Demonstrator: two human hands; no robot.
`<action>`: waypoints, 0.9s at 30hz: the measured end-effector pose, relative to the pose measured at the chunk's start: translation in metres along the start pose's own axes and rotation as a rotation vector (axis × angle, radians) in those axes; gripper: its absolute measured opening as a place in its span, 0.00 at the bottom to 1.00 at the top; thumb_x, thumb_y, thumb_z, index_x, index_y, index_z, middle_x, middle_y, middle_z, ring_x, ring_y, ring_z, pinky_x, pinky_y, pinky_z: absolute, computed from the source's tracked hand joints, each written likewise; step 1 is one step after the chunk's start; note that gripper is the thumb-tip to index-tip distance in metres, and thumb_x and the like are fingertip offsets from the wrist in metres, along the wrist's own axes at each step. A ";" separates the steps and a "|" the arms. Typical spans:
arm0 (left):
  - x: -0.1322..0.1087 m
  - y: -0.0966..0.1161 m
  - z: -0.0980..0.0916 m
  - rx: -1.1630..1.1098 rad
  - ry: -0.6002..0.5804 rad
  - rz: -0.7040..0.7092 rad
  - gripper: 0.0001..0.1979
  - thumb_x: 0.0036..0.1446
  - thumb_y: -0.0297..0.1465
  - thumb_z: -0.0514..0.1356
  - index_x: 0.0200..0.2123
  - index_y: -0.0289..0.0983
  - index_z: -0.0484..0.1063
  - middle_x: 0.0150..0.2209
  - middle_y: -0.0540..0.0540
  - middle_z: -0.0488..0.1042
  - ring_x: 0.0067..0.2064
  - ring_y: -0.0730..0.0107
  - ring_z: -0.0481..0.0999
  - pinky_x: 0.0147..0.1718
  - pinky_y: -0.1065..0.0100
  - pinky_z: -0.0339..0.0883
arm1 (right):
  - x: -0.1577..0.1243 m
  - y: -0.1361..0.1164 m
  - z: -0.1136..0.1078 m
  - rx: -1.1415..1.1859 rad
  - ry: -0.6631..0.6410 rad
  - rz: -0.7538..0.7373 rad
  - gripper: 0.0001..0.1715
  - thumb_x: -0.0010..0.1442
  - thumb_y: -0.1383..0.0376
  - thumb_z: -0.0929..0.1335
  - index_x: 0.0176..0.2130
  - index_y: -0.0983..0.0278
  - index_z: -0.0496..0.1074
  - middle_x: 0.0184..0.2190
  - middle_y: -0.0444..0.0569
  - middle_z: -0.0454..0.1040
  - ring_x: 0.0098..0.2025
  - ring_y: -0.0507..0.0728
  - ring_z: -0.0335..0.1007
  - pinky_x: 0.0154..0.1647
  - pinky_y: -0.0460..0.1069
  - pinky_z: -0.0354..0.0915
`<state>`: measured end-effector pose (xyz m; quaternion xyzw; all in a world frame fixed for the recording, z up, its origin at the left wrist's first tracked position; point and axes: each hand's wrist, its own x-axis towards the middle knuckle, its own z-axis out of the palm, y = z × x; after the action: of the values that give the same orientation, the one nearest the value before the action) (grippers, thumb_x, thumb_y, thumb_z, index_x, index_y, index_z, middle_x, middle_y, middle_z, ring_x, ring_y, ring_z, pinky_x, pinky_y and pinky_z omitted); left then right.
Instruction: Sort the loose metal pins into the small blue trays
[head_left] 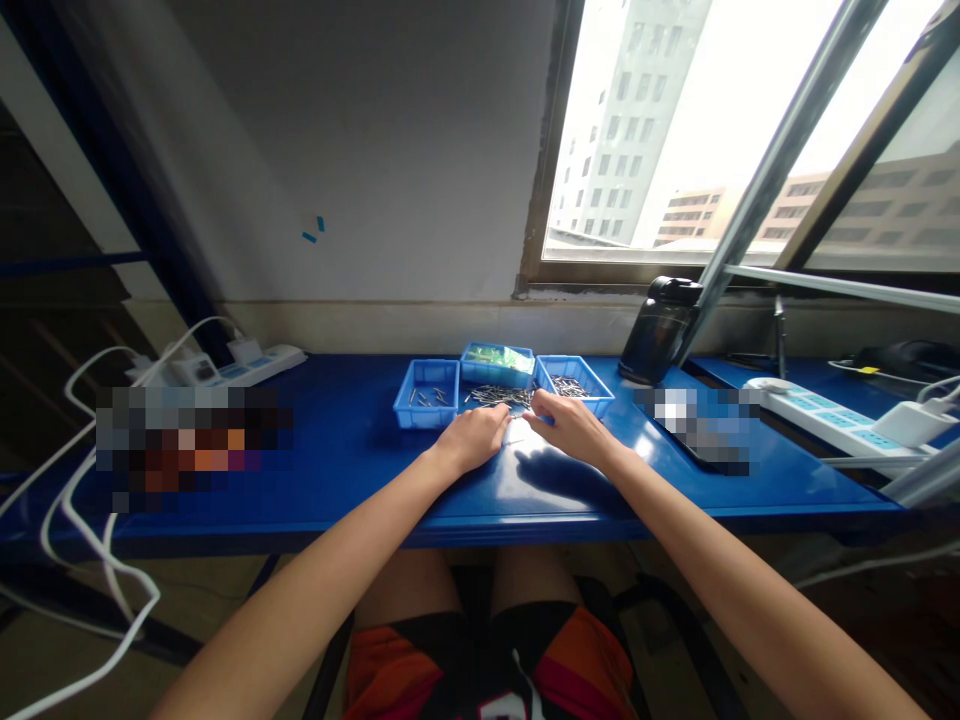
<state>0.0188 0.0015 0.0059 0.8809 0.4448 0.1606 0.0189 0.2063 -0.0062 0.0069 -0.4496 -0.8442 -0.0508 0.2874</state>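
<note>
Both hands meet just in front of a loose pile of thin metal pins or screws point(496, 396) on the blue table. My left hand point(474, 440) is closed, its fingers pressed together at the near edge of the pile. Opposite it, my right hand point(568, 422) is closed too, thumb and forefinger pinched. A tiny shiny piece shows between the fingertips, too small to name. Behind the left hand stands a blue bin point(406, 408) with a few metal pieces. Another blue bin point(597, 386), holding many more, is behind the right hand. Between them sits a third bin point(480, 374) with a greenish, shiny content.
A black bottle point(651, 335) stands at the back right, with a phone-like dark object point(709, 445) partly blurred out nearby. Power strips point(817, 412) lie at both sides. White cables point(75, 500) hang over the left edge of the table point(337, 470). A pixelated patch covers items at left.
</note>
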 end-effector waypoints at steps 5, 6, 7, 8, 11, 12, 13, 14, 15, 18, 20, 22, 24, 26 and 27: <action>0.000 0.000 0.000 -0.004 0.008 0.003 0.14 0.63 0.35 0.42 0.38 0.37 0.64 0.35 0.42 0.75 0.38 0.62 0.75 0.34 0.67 0.67 | -0.001 0.001 0.003 -0.009 0.002 0.078 0.07 0.57 0.63 0.60 0.28 0.62 0.57 0.17 0.39 0.58 0.18 0.48 0.50 0.22 0.44 0.47; 0.000 0.000 -0.001 -0.003 0.004 -0.001 0.14 0.63 0.35 0.42 0.38 0.37 0.64 0.35 0.42 0.75 0.38 0.62 0.75 0.34 0.67 0.67 | -0.001 0.002 0.003 -0.006 0.000 0.080 0.07 0.57 0.65 0.60 0.27 0.62 0.57 0.17 0.39 0.57 0.18 0.48 0.50 0.22 0.44 0.47; 0.000 0.001 -0.001 -0.001 0.000 -0.008 0.13 0.63 0.35 0.42 0.38 0.37 0.64 0.35 0.42 0.75 0.38 0.62 0.75 0.34 0.67 0.67 | -0.001 0.002 0.004 -0.006 -0.003 0.078 0.07 0.56 0.66 0.59 0.26 0.62 0.57 0.16 0.39 0.57 0.18 0.48 0.50 0.22 0.44 0.47; 0.000 0.001 -0.002 -0.001 -0.003 -0.014 0.13 0.63 0.34 0.43 0.38 0.37 0.64 0.35 0.42 0.75 0.38 0.62 0.75 0.35 0.67 0.67 | 0.000 0.002 0.005 -0.008 -0.010 0.073 0.07 0.55 0.68 0.59 0.25 0.62 0.56 0.16 0.39 0.56 0.18 0.48 0.49 0.22 0.44 0.48; -0.001 0.002 -0.003 -0.004 -0.004 -0.019 0.13 0.63 0.34 0.43 0.38 0.36 0.65 0.35 0.42 0.74 0.38 0.62 0.75 0.34 0.67 0.67 | 0.000 0.002 0.006 -0.013 -0.050 0.029 0.10 0.50 0.71 0.58 0.20 0.62 0.53 0.14 0.39 0.53 0.18 0.47 0.47 0.22 0.44 0.48; -0.001 0.002 -0.003 -0.006 -0.002 -0.017 0.14 0.63 0.34 0.42 0.38 0.36 0.65 0.34 0.42 0.74 0.38 0.62 0.75 0.34 0.67 0.67 | 0.000 0.001 0.005 -0.007 -0.064 0.007 0.12 0.49 0.71 0.58 0.18 0.62 0.51 0.14 0.38 0.52 0.18 0.47 0.46 0.21 0.44 0.48; -0.001 0.002 -0.003 -0.008 0.000 -0.015 0.14 0.63 0.34 0.42 0.38 0.36 0.64 0.34 0.42 0.74 0.37 0.62 0.75 0.34 0.67 0.66 | 0.000 0.001 0.005 0.006 -0.070 -0.015 0.14 0.49 0.71 0.58 0.17 0.62 0.49 0.13 0.38 0.50 0.18 0.47 0.44 0.21 0.43 0.47; -0.001 0.002 -0.003 -0.009 0.002 -0.013 0.14 0.63 0.34 0.42 0.37 0.37 0.64 0.34 0.42 0.74 0.37 0.62 0.75 0.33 0.67 0.66 | -0.001 -0.001 0.004 0.024 -0.067 -0.036 0.15 0.49 0.70 0.58 0.16 0.62 0.46 0.13 0.38 0.47 0.18 0.46 0.42 0.21 0.43 0.47; -0.001 0.001 -0.003 -0.010 0.004 -0.012 0.14 0.63 0.34 0.42 0.37 0.37 0.64 0.34 0.42 0.74 0.37 0.62 0.75 0.33 0.68 0.66 | -0.002 -0.002 0.003 0.043 -0.054 -0.056 0.17 0.49 0.69 0.58 0.16 0.62 0.44 0.12 0.38 0.45 0.18 0.46 0.41 0.20 0.43 0.47; -0.001 0.001 -0.002 -0.011 0.006 -0.011 0.14 0.63 0.34 0.42 0.38 0.37 0.64 0.34 0.42 0.74 0.37 0.62 0.75 0.33 0.68 0.66 | -0.007 -0.004 -0.002 0.082 0.013 -0.120 0.22 0.51 0.65 0.58 0.15 0.62 0.38 0.12 0.38 0.41 0.17 0.47 0.38 0.19 0.44 0.47; 0.000 0.001 -0.002 -0.010 0.006 -0.013 0.13 0.63 0.34 0.42 0.38 0.37 0.64 0.34 0.42 0.74 0.37 0.62 0.75 0.33 0.67 0.66 | -0.012 -0.005 -0.004 0.077 0.069 -0.169 0.25 0.52 0.62 0.58 0.15 0.61 0.36 0.12 0.38 0.40 0.16 0.47 0.37 0.18 0.45 0.47; 0.000 0.001 -0.002 -0.010 0.007 -0.013 0.13 0.63 0.34 0.41 0.38 0.37 0.63 0.34 0.42 0.74 0.37 0.62 0.75 0.32 0.67 0.66 | -0.015 -0.004 -0.006 0.060 0.114 -0.190 0.26 0.53 0.60 0.58 0.16 0.60 0.35 0.11 0.39 0.40 0.15 0.48 0.38 0.18 0.47 0.46; 0.000 0.000 -0.002 -0.009 0.009 -0.009 0.13 0.63 0.34 0.41 0.38 0.37 0.63 0.33 0.42 0.75 0.36 0.62 0.75 0.31 0.68 0.66 | -0.015 -0.004 -0.006 0.046 0.117 -0.177 0.26 0.54 0.57 0.57 0.16 0.60 0.35 0.11 0.39 0.40 0.15 0.48 0.38 0.18 0.47 0.47; 0.000 0.000 -0.001 -0.010 0.013 -0.001 0.13 0.63 0.34 0.41 0.38 0.37 0.63 0.33 0.42 0.74 0.35 0.62 0.75 0.30 0.68 0.65 | -0.013 -0.005 -0.005 0.041 0.053 -0.147 0.26 0.54 0.56 0.57 0.16 0.60 0.37 0.11 0.39 0.42 0.15 0.48 0.40 0.19 0.47 0.48; 0.000 -0.001 -0.001 -0.013 0.014 0.003 0.13 0.63 0.34 0.41 0.38 0.37 0.62 0.33 0.42 0.74 0.35 0.62 0.75 0.30 0.68 0.65 | -0.011 -0.006 -0.004 0.039 0.005 -0.125 0.25 0.54 0.57 0.58 0.15 0.60 0.39 0.11 0.39 0.43 0.15 0.48 0.41 0.19 0.47 0.48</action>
<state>0.0176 0.0017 0.0066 0.8803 0.4425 0.1698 0.0210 0.2080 -0.0190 0.0055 -0.3901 -0.8708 -0.0532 0.2944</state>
